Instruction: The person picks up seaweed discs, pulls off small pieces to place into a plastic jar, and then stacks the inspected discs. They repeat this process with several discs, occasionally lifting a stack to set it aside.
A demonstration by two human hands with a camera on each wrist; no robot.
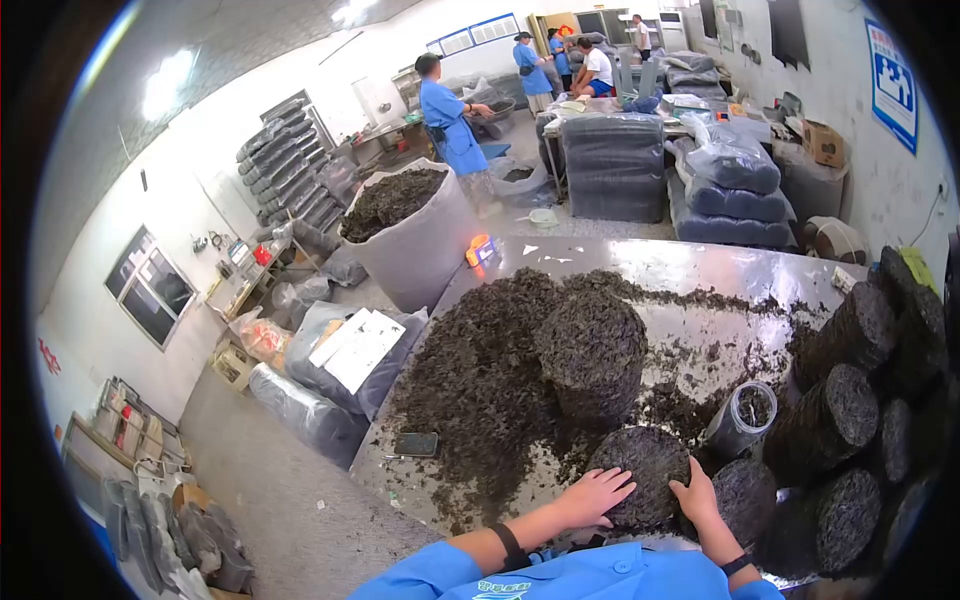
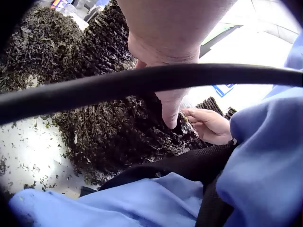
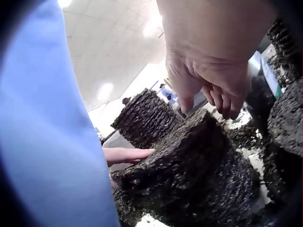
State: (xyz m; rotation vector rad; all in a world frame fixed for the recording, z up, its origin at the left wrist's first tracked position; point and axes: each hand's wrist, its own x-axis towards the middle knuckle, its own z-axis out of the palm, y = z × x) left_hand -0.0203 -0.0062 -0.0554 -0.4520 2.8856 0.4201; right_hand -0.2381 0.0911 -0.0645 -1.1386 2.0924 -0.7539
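A round stack of dark, dried seaweed cakes [image 1: 645, 462] lies before the person at the table's near edge. Across its top at the left rests the left hand [image 1: 597, 497], fingers straight and spread. The right hand [image 1: 700, 495] touches the opposite rim, its thumb over the edge. From the right wrist, the stack's layered side [image 3: 199, 165] shows tilted, and the right hand's fingers [image 3: 222, 99] hang loosely past the rim. The left wrist view has the left thumb [image 2: 170, 111] pointing down onto the seaweed, the other fingers mostly hidden.
Behind stands a taller seaweed stack [image 1: 592, 350], beside a loose seaweed heap [image 1: 475, 370] on the metal table [image 1: 690, 262]. A clear jar [image 1: 728, 430] and several stacks [image 1: 850, 405] crowd the right. A phone [image 1: 417, 444] lies left. A big filled sack [image 1: 415, 250] stands beyond.
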